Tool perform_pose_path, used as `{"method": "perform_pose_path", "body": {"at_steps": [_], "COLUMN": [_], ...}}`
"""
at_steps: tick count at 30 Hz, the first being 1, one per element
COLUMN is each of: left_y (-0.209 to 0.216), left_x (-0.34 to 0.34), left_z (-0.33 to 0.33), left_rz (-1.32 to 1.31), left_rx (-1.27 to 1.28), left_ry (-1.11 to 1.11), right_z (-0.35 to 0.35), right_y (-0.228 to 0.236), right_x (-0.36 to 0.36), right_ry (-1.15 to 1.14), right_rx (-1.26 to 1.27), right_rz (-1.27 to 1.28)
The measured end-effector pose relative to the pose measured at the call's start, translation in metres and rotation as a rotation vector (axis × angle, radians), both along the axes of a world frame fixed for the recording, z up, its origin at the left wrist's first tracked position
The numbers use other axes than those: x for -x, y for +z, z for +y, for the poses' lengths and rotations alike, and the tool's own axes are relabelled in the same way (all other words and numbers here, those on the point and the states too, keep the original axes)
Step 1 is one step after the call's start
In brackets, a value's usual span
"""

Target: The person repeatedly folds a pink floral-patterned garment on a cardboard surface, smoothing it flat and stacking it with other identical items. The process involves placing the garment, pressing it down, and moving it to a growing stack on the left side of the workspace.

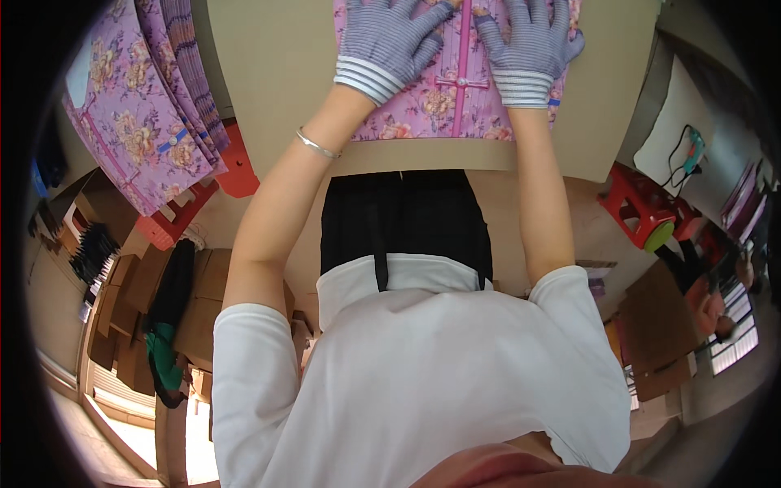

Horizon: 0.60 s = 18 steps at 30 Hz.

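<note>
A purple-pink floral garment (439, 106) lies flat on the beige table (277, 89) in front of me. Down its middle runs a magenta placket with a knot-style fastening (461, 82). My left hand (389, 45), in a grey striped knit glove, rests on its left half with the fingers spread. The matching glove covers my right hand (527, 45), which is laid flat over the right half, fingers apart. Neither hand grips anything visible. The far part of the garment and some fingertips are cut off by the upper edge.
Left of the table, a pile of similar floral garments (134, 114) rests above red stools (236, 163). Another red stool (630, 199) stands to the right, near a pale surface (679, 114) with a cable. Cardboard boxes (203, 301) and other people are behind.
</note>
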<state>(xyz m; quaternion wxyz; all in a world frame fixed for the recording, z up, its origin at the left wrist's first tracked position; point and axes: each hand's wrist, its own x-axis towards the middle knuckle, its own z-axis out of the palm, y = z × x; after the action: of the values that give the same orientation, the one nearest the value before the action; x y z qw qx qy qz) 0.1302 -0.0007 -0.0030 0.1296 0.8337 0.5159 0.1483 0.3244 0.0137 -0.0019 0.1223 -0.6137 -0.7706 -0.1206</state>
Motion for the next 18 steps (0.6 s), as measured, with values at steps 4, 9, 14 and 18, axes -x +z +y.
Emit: {"method": "perform_pose_path", "body": {"at_steps": [4,9,14,18], "left_y": [-0.004,-0.005,-0.007,-0.008], "left_x": [-0.002,-0.001,0.000,0.002], "left_z": [-0.001,-0.003,-0.004,-0.004], "left_rz": [-0.025,0.022,-0.019,-0.011], "left_rx": [-0.049,-0.063,-0.062,-0.055], "left_ry": [-0.001,-0.017,-0.030,-0.049], "right_z": [-0.006,-0.009,-0.010,-0.041], "right_y": [-0.006,-0.007,0.001,0.010], "right_x": [-0.005,-0.006,-0.006,-0.016], "right_ry": [-0.028,-0.026,0.015,0.215], "right_rx": [0.193,0.185,0.173,0.242], "right_rz": [0.118,0.121,0.122,-0.062]}}
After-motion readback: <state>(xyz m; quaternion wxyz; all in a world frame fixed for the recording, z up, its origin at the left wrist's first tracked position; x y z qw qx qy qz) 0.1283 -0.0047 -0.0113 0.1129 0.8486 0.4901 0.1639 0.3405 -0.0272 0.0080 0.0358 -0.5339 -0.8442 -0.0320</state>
